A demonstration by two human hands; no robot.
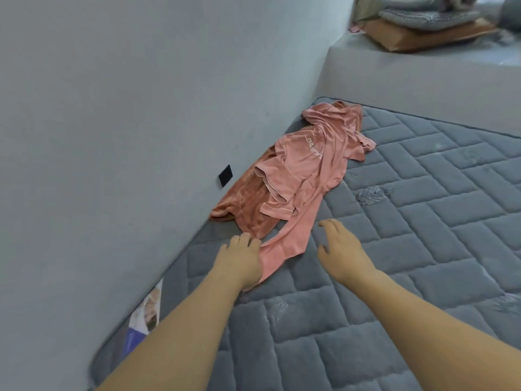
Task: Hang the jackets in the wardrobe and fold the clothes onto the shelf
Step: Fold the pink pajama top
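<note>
A heap of pink clothes [307,170] lies crumpled on the grey quilted mattress [423,210], along the wall. A darker orange-brown garment [248,201] sits under it on the left. One long pink strip [284,246] trails toward me. My left hand [239,258] rests on the near end of that strip, fingers bent down onto the fabric. My right hand [341,246] hovers just right of the strip, fingers spread and slightly curled, holding nothing.
A grey wall [112,136] runs along the mattress's left side with a small black patch [225,176] near the clothes. A raised grey ledge [423,74] at the back right carries a cardboard box [408,35] and folded grey bedding [428,15]. A printed label [146,311] sits at the mattress edge.
</note>
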